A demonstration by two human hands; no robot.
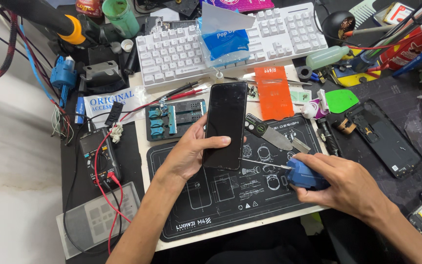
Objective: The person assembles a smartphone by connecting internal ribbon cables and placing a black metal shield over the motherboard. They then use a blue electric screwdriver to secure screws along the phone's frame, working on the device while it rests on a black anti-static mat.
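**Holding a dark phone while a blue-handled tool points at its edge**

Looking down through the head camera, I see my left hand [189, 154] wrapped around a black smartphone [225, 124], fingers behind it and the thumb pressed across the lower front of the glass. The phone stands with its long axis running away from me, its top end farther out than the hand and its bottom end resting in the palm. It sits above a black work mat [221, 205] printed with white outlines.

My right hand [348, 183] is closed around the blue handle of a precision screwdriver [301, 173]. Its thin metal shaft runs leftward from this hand, almost level, and the tip lies at the phone's lower right edge; I cannot tell whether it touches. So the phone lies to the left of the right hand and slightly farther out, with its long side crossing the shaft nearly at a right angle. The left hand is the one nearer the phone, since it carries it.

Just beyond the right hand lies a metal pry blade [274, 138], and past that an orange card [273, 92]. A white keyboard [279, 39] sits well beyond both hands. A multimeter [98, 154] with red leads rests left of the left hand.
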